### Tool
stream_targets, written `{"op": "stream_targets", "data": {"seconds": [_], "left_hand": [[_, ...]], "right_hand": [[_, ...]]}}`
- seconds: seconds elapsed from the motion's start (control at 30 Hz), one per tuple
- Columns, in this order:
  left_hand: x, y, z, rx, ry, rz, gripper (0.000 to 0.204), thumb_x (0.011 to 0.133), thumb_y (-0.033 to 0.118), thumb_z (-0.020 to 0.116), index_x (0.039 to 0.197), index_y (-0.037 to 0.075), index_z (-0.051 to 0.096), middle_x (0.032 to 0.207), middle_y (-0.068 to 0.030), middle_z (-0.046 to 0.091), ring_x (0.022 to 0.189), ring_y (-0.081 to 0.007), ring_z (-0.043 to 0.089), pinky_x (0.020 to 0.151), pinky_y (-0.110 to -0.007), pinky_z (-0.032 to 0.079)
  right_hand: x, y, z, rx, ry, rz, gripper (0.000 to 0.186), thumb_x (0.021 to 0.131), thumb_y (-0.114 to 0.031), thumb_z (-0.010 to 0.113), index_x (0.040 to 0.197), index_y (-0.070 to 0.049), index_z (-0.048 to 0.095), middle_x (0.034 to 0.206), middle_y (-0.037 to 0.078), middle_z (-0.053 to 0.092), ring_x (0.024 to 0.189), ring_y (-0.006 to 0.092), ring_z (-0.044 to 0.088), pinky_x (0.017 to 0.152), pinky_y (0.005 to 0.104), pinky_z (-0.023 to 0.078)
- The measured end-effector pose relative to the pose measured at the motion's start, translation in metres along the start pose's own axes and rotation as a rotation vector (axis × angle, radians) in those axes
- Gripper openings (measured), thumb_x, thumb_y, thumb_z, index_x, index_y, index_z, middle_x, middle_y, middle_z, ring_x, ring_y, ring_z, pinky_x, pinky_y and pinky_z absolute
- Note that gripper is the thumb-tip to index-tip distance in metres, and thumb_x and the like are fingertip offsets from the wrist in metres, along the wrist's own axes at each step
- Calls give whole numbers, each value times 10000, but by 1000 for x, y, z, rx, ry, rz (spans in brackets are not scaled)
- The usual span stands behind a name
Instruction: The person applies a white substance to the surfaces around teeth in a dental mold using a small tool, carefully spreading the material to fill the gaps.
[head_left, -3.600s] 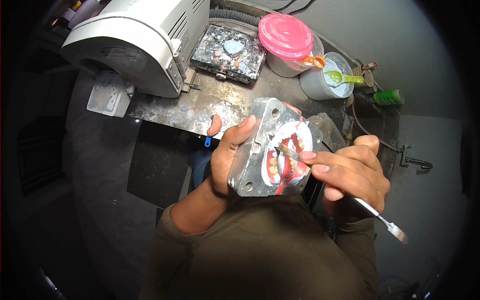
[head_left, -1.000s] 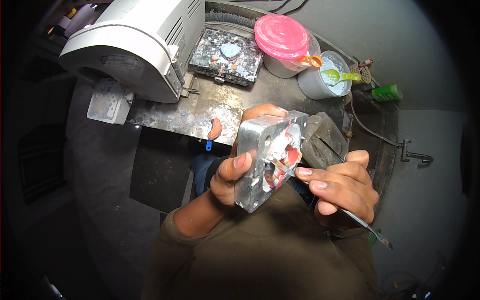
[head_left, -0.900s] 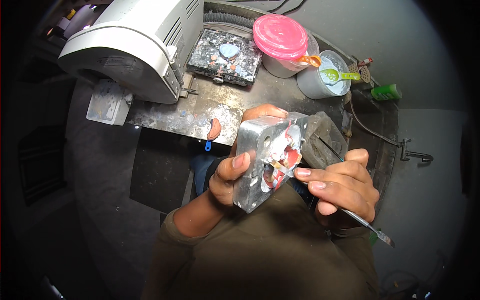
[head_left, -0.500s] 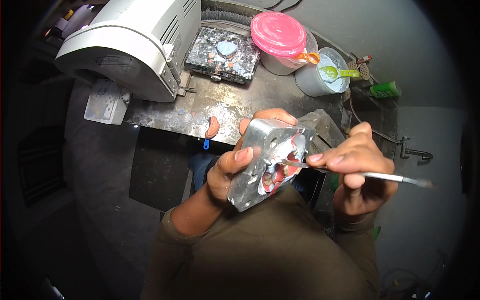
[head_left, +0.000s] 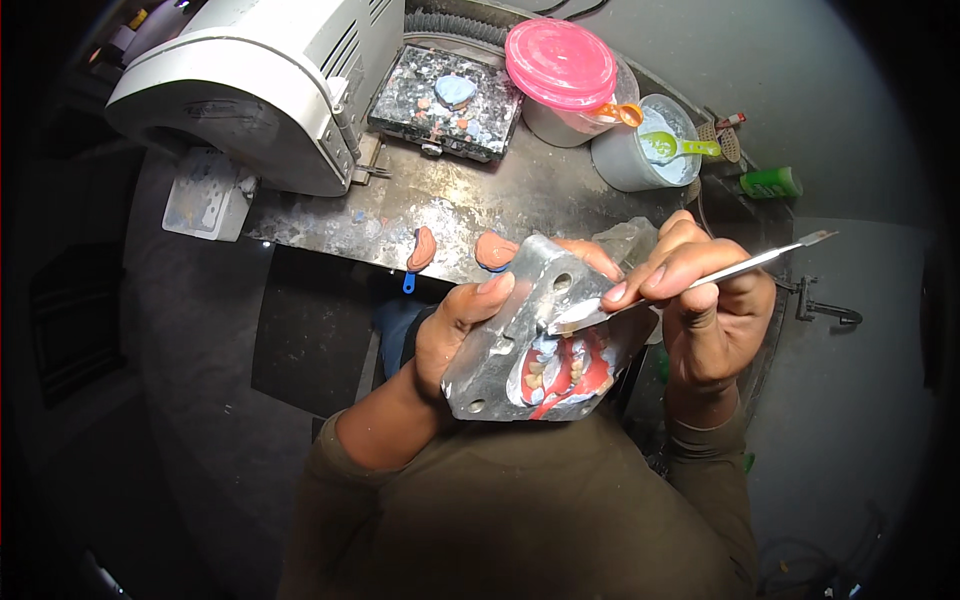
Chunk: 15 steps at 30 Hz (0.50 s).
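Observation:
My left hand (head_left: 450, 330) grips a grey metal dental flask half (head_left: 490, 372), tilted in front of my chest. Its thumb lies on the near face and the other fingers are behind. Set in white and bluish plaster within the flask is red wax (head_left: 596, 376) with rows of artificial teeth. My right hand (head_left: 712, 310) holds a slim metal wax spatula (head_left: 742, 266) like a pen. The flat blade touches or hovers just over the flask's face beside the plaster, which I cannot tell apart. The spatula's other end points up and right.
On the metal counter (head_left: 330, 222) lie two orange-brown moulded pieces, one with a blue handle (head_left: 409, 283). Behind are a white machine (head_left: 240, 80), a speckled block (head_left: 405, 95), a pink-lidded tub (head_left: 560, 62) and a powder tub (head_left: 628, 165) with a green scoop. A tap (head_left: 830, 312) is at right.
The flask has turned so its wax and teeth show more fully. The spatula's blade has moved from the cavity to the flask's upper face, and its far end has swung upward.

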<state>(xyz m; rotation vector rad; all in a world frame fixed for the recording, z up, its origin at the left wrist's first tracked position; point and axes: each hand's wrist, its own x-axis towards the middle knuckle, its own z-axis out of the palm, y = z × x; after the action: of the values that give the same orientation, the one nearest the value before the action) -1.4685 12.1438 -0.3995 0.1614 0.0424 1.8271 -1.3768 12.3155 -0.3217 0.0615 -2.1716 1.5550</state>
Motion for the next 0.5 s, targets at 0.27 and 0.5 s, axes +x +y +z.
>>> {"op": "stream_targets", "data": {"seconds": [0.27,0.5], "left_hand": [[0,4,5,36,5,-10,659,979,513,519,1357,-16,411,1313,-229,505,1243,-305,515,1071,-467,448],[0,3,5,6,6,-19,615,998,489,509,1374,14,403,1340,-243,482,1292,-338,488,1103,-518,434]], "right_hand": [[4,3,5,333,-59,124,329,1059,-237,551,995,74,633,896,124,600,903,306,736,1009,666,505],[3,10,0,368,-82,145,337,1062,-246,546,999,74,632,878,125,595,896,311,741,1025,670,497]]}}
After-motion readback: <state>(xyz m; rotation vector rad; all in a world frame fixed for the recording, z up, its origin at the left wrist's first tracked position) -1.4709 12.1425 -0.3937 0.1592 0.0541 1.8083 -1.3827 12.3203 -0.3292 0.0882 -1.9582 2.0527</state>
